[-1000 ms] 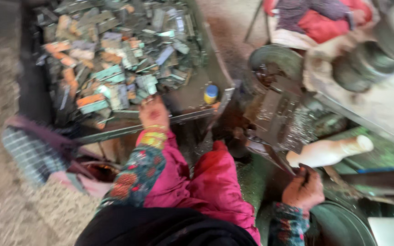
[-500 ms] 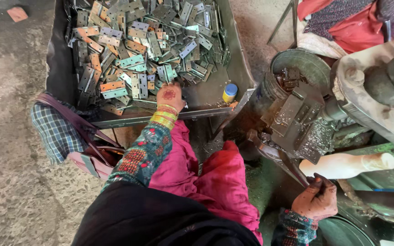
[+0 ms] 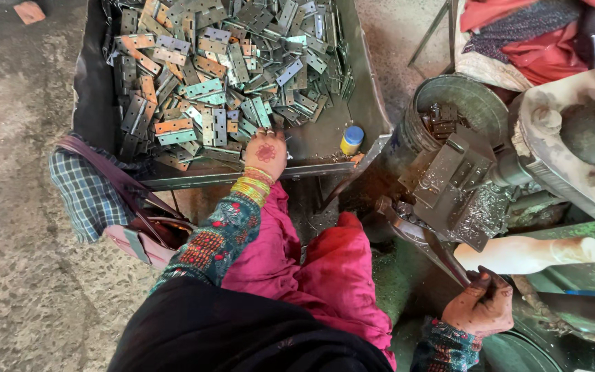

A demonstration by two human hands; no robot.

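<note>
My left hand [image 3: 265, 153] reaches into a large metal tray [image 3: 366, 103] and rests on the near edge of a heap of flat metal hinge plates [image 3: 222, 76]; whether its fingers grip a plate is hidden. Low at the right, my right hand [image 3: 480, 306] is closed around the end of a dark metal lever [image 3: 421, 238] that belongs to a grimy machine [image 3: 463, 193]. A pale wooden handle [image 3: 528, 253] sticks out just above that hand. My pink-clad knees [image 3: 325, 269] lie between both hands.
A small yellow bottle with a blue cap [image 3: 351, 140] stands in the tray's near right corner. A round metal bin [image 3: 459, 107] holds dark parts behind the machine. A checked cloth and pink bag [image 3: 115, 207] lie left of my leg. Rough concrete floor [image 3: 15, 207] spreads left.
The view has steadied and dropped toward the tray. My left hand has pushed from the tray's rim forward onto the hinge plates. My right hand stays on the lever.
</note>
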